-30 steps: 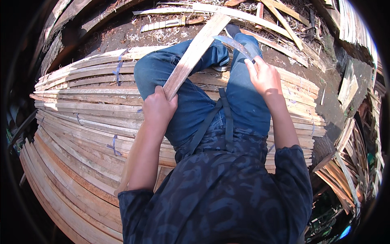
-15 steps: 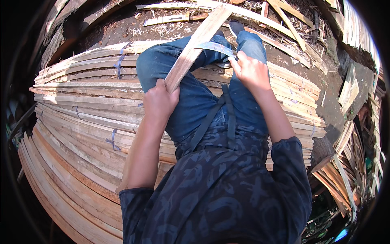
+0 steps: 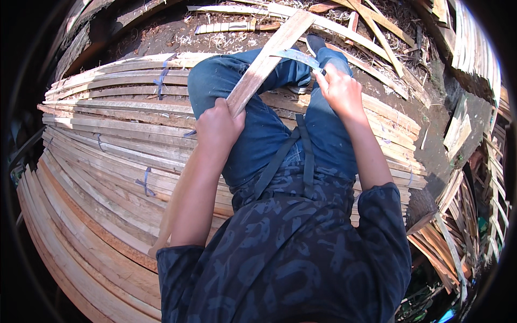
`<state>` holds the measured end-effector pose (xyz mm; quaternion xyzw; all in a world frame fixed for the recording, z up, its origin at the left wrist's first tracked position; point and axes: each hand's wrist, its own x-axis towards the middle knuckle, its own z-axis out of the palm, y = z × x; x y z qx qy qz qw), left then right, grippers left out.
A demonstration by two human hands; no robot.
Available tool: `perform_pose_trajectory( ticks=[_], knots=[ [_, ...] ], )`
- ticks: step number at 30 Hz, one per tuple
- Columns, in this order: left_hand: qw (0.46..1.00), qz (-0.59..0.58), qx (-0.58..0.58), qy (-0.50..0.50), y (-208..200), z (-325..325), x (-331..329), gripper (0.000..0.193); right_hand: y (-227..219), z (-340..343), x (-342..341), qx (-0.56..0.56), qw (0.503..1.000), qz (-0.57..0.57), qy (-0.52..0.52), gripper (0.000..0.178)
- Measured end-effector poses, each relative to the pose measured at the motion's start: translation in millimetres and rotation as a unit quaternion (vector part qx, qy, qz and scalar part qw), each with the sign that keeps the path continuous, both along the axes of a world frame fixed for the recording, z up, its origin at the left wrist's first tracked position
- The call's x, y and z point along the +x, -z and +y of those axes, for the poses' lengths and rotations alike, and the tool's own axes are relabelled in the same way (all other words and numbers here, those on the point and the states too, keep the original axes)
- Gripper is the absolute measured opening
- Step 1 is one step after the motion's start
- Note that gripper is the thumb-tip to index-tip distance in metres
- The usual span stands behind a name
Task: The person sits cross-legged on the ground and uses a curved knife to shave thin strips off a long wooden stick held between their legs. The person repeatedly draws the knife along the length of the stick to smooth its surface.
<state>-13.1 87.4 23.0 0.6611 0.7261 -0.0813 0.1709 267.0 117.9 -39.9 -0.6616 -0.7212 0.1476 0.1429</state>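
Observation:
My left hand (image 3: 218, 125) is closed round a long flat wooden slat (image 3: 252, 83), which slants up and away across my left thigh. A paler strip of the wood shows beside my left forearm, partly hidden by it. In my right hand (image 3: 341, 92) is a knife with a narrow curved blade (image 3: 298, 56); the fingers wrap its handle and mostly hide it. The blade reaches leftward to the slat's upper part and seems to touch its right edge. Both hands are above my legs in blue jeans (image 3: 215, 81).
Bundled wooden slats (image 3: 107, 167) lie beneath and to both sides of me, tied with purple strips (image 3: 160, 81). Shavings and loose slats (image 3: 388, 48) litter the dirt ahead. A pale wrapped tool (image 3: 226, 27) lies there. Scrap wood (image 3: 449, 231) is heaped at the right.
The blade has slid along the slat toward its far end, my right hand going with it. The left hand and the slat have shifted slightly right in the view.

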Motion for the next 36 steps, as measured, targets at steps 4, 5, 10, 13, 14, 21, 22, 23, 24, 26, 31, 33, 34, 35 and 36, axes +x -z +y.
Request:
perform_pose_trajectory(
  ticks=[4, 5, 10, 13, 14, 21, 22, 23, 24, 26, 31, 33, 34, 35, 36],
  knots=[
    [1.0, 0.012, -0.011, -0.005, 2, -1, 2, 0.039, -7, -18, -12, -0.004, 1.0, 0.0, -0.03, 0.036],
    [1.0, 0.016, -0.015, -0.01, 0, -1, 3, 0.039, -10, -24, -18, 0.005, 0.998, -0.011, -0.058, 0.036],
    [1.0, 0.008, -0.018, -0.013, -2, -1, 4, 0.04, 2, 14, 9, -0.073, 0.991, -0.04, 0.102, 0.042],
    [1.0, 0.003, -0.008, -0.002, -3, 0, 3, 0.04, 27, 35, 94, -0.088, 0.963, -0.104, 0.232, 0.049],
    [1.0, 0.007, -0.008, -0.003, -2, -1, 2, 0.04, 23, 31, 93, -0.084, 0.966, -0.094, 0.225, 0.049],
    [1.0, 0.014, -0.01, -0.014, 0, -1, 4, 0.041, -19, -14, 24, -0.121, 0.979, 0.08, 0.144, 0.035],
    [1.0, 0.012, -0.007, -0.01, 0, 0, 3, 0.041, -23, -17, 12, -0.115, 0.982, 0.101, 0.111, 0.033],
    [1.0, 0.012, -0.007, -0.006, 0, -1, 3, 0.041, -25, -21, 0, -0.11, 0.983, 0.122, 0.078, 0.032],
    [1.0, 0.008, -0.005, -0.001, 1, -1, 4, 0.041, -25, -23, -10, -0.088, 0.991, 0.093, 0.043, 0.031],
    [1.0, 0.016, -0.002, -0.003, 1, -1, 2, 0.044, -12, -19, -14, -0.081, 0.994, 0.064, 0.037, 0.032],
    [1.0, 0.009, 0.01, -0.002, 0, 1, 3, 0.047, 7, 3, 0, -0.035, 0.999, 0.041, 0.005, 0.03],
    [1.0, -0.001, 0.017, -0.003, 1, 1, 2, 0.047, 11, 3, 1, -0.017, 0.999, 0.036, 0.004, 0.03],
    [1.0, 0.002, 0.015, -0.003, 2, 1, 3, 0.046, 12, 0, 0, -0.025, 0.999, 0.037, 0.008, 0.03],
    [1.0, 0.006, 0.013, -0.002, 3, 1, 3, 0.046, 9, 0, -3, -0.032, 0.999, 0.038, 0.013, 0.03],
    [1.0, 0.01, 0.012, -0.001, 4, 1, 3, 0.046, 3, -2, -6, -0.049, 0.998, 0.034, 0.011, 0.031]
  ],
)
